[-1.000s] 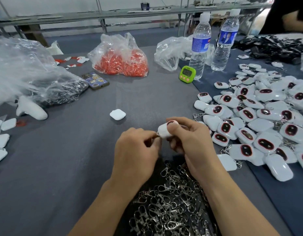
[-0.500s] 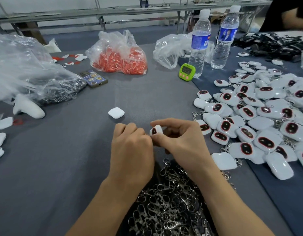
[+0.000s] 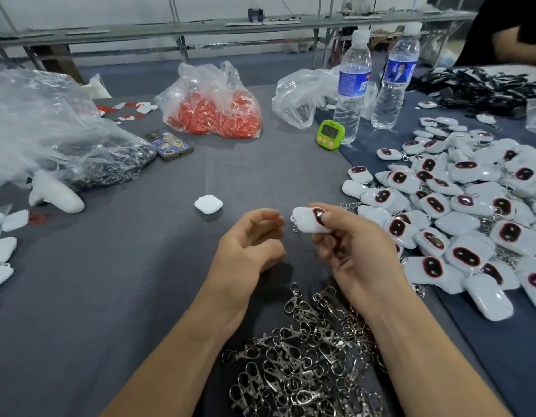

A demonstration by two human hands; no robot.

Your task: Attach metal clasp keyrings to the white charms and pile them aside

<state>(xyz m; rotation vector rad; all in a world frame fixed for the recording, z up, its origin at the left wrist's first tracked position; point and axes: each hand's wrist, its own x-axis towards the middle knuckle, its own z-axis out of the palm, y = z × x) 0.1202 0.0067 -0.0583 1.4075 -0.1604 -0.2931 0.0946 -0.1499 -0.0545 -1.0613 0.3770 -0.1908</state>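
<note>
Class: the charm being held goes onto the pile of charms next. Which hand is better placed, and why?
Right. The right hand grips the charm, and the pile lies on that same side. The left hand holds nothing and is farther from the pile.

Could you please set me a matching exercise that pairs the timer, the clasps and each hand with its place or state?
Things:
1. timer
2. clasps
3. right hand
4. left hand

Places or states:
a. holds nothing, fingers loosely curled
b. pinches a charm
c. heaped nearest the camera
d. stands beside a bottle

Pairs: 1-d, 2-c, 3-b, 4-a
</note>
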